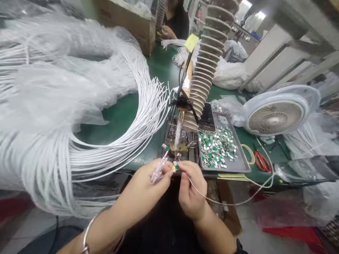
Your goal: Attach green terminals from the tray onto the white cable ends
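My left hand point(151, 178) is closed in a pinch near a small green-and-silver circuit board point(176, 164) with a yellow spot beside it. The same hand also grips a whitish, partly see-through bundle point(159, 170), from which a thin white end with a small green-and-white tip point(166, 147) sticks up. My right hand point(192, 187) pinches a thin pale wire point(219, 203) close to the board; the wire loops away to the right. Just above both hands, a soldering iron point(179, 128) points downward over a yellowish sponge point(180, 147).
Coiled white cables point(116, 155) fill the left, partly under plastic sheeting. A grey tray point(241, 164) holds many small boards; a phone point(207, 118) lies on it. A ribbed duct point(209, 60), fan point(277, 118), tape roll point(249, 154) and red-handled tool point(261, 162) surround it. A co-worker sits opposite.
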`<state>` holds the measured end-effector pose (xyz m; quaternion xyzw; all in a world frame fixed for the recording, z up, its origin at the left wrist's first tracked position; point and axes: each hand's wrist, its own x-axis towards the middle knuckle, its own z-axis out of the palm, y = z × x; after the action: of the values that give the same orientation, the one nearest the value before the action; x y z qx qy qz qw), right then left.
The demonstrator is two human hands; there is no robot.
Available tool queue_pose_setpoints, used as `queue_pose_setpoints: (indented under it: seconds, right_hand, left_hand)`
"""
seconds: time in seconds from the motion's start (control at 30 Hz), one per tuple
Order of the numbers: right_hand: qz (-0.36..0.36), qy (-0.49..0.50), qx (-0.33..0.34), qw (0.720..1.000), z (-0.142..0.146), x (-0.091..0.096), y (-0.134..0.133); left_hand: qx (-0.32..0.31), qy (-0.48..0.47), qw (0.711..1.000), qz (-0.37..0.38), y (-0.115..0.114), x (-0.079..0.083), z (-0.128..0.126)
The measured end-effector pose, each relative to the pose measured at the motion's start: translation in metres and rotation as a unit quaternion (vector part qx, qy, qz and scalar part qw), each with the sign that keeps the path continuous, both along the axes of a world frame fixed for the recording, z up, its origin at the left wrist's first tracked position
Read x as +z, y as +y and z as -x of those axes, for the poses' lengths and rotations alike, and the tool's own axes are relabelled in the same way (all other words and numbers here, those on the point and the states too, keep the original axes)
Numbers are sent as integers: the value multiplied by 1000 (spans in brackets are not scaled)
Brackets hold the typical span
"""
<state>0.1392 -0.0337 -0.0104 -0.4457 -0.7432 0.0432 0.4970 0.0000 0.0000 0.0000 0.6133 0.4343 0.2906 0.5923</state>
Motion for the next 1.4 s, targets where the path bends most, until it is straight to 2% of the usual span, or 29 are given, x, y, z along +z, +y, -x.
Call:
queue_pose_setpoints:
  seconds: [0.13,0.33,0.87,1.4]
  right_hand:
    - [23,22,-38,999,1,2,-2]
    - [32,75,-2,997,1,-1,-2]
    - [-13,44,-7,999,5,1,6]
    - [-24,41,-12,999,6,3,10]
  left_hand:
    - [24,9,1000,-15,-2,8,1]
    - [59,31,995,-78,3,9,-2]
    - [72,56,983,-156,4,12,0]
    - [84,57,985,-136,5,14,3]
